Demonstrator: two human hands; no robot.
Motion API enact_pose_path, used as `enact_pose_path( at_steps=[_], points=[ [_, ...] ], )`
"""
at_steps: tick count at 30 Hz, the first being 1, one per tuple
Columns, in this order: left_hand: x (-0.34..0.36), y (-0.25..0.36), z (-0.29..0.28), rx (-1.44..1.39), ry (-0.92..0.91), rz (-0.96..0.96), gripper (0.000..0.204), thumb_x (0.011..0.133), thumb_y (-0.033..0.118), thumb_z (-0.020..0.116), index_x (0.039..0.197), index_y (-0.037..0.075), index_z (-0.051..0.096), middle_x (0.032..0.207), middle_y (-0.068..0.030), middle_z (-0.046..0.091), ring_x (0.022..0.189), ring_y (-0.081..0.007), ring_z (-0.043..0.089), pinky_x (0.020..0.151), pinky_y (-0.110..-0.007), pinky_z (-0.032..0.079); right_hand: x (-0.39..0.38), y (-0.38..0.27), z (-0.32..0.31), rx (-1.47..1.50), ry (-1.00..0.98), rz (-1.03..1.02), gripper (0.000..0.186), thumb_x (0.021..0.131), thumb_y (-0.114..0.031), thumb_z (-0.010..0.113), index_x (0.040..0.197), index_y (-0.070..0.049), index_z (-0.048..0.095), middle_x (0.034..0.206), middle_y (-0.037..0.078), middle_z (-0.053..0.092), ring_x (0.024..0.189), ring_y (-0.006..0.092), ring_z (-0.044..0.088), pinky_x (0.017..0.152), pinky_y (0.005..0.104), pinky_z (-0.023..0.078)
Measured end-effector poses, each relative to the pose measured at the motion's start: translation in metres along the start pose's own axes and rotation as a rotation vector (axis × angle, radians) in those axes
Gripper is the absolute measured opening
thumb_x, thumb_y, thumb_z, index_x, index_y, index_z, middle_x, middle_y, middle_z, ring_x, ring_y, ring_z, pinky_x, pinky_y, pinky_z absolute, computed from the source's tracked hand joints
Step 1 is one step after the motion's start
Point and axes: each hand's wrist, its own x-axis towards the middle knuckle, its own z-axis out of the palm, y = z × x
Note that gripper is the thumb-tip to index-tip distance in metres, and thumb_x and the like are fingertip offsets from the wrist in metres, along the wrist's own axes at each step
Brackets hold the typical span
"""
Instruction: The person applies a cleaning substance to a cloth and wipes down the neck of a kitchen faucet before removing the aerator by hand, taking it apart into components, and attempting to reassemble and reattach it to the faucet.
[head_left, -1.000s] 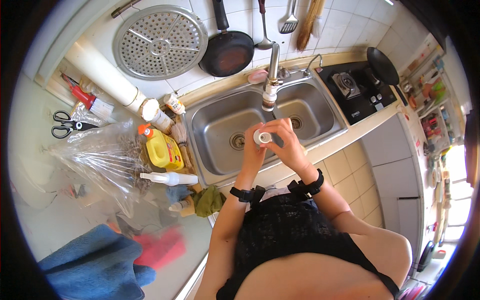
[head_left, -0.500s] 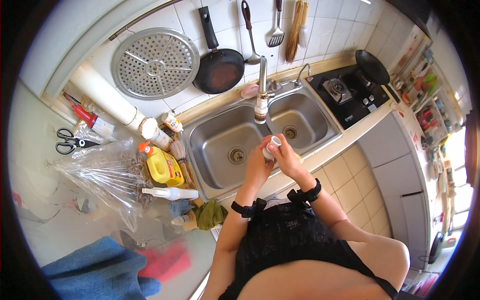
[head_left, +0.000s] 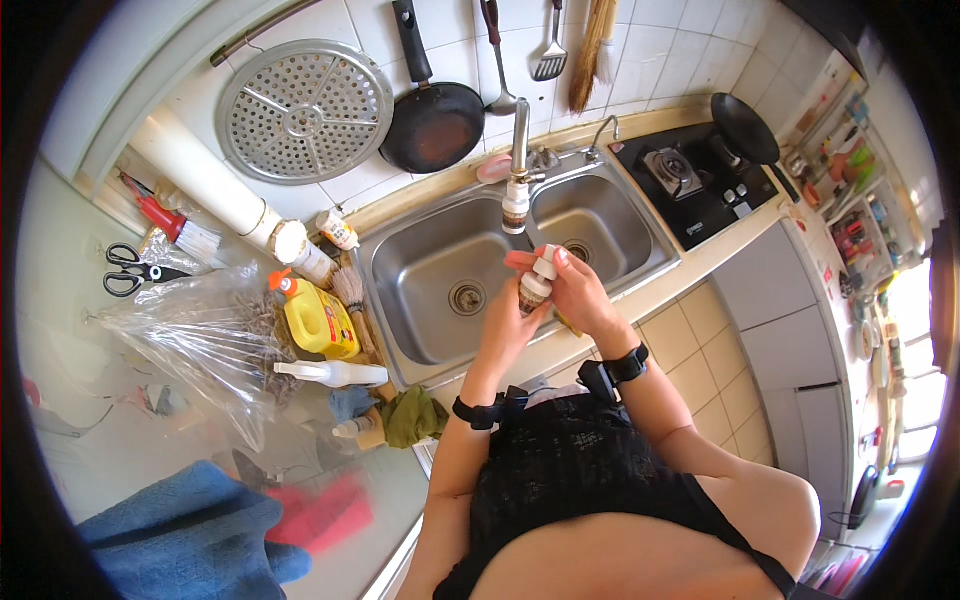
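Observation:
Over the front edge of the double sink, both of my hands hold a small white stepped cylinder (head_left: 540, 278) with a brownish lower band, similar in look to the filter (head_left: 515, 208) fitted on the tap. My left hand (head_left: 510, 308) closes round its lower part. At its narrower upper end, the fingers of my right hand (head_left: 580, 290) are closed on it from the right side. The metal tap (head_left: 522, 140) rises just beyond my hands. Beneath and beyond them lies the steel sink (head_left: 425, 262), with two basins.
Left of the sink stand a yellow jug (head_left: 318, 322) with an orange cap, a white spray bottle (head_left: 335, 373), a plastic bag (head_left: 200, 350) and scissors (head_left: 135, 271). A black gas stove (head_left: 690, 185) is at right. A frying pan (head_left: 435, 130) and perforated steamer plate (head_left: 305, 115) hang behind.
The white cylinder has been turned in my hands: its hollow end showed before, now its side and brownish band show. My hands have shifted slightly, and the view has moved a little.

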Motion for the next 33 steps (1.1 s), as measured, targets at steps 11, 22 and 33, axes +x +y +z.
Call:
enact_pose_path(
  at_steps=[11, 22, 33],
  points=[
    [-0.002, 0.022, 0.0, 0.028, 0.035, -0.078, 0.034, 0.082, 0.021, 0.074, 0.103, 0.002, 0.055, 0.089, -0.0229, 0.066, 0.083, -0.0423, 0.065, 0.068, -0.044, 0.05, -0.014, 0.004, -0.002, -0.249, -0.026, -0.077, 0.051, 0.105, -0.038, 0.041, 0.139, -0.001, 0.042, 0.141, 0.015, 0.051, 0.124, 0.0224, 0.052, 0.106, 0.0385, 0.04],
    [0.001, 0.007, 0.011, -0.044, -0.056, 0.01, 0.037, 0.083, 0.022, 0.072, 0.109, 0.002, 0.055, 0.086, -0.0198, 0.066, 0.08, -0.0383, 0.065, 0.068, -0.043, 0.051, -0.019, 0.001, -0.001, -0.084, 0.023, -0.079, 0.042, 0.106, -0.034, 0.037, 0.13, 0.0, 0.047, 0.136, 0.017, 0.054, 0.116, 0.0246, 0.057, 0.1, 0.0387, 0.047],
    [-0.001, -0.012, 0.025, -0.439, 0.075, -0.03, 0.041, 0.087, 0.022, 0.075, 0.112, 0.0, 0.052, 0.089, -0.0081, 0.062, 0.075, -0.0149, 0.059, 0.068, -0.03, 0.05, -0.011, 0.011, -0.023, -0.009, 0.128, -0.127, 0.043, 0.106, -0.033, 0.04, 0.134, -0.001, 0.045, 0.138, 0.015, 0.054, 0.118, 0.0225, 0.056, 0.1, 0.0376, 0.047]
  ],
)
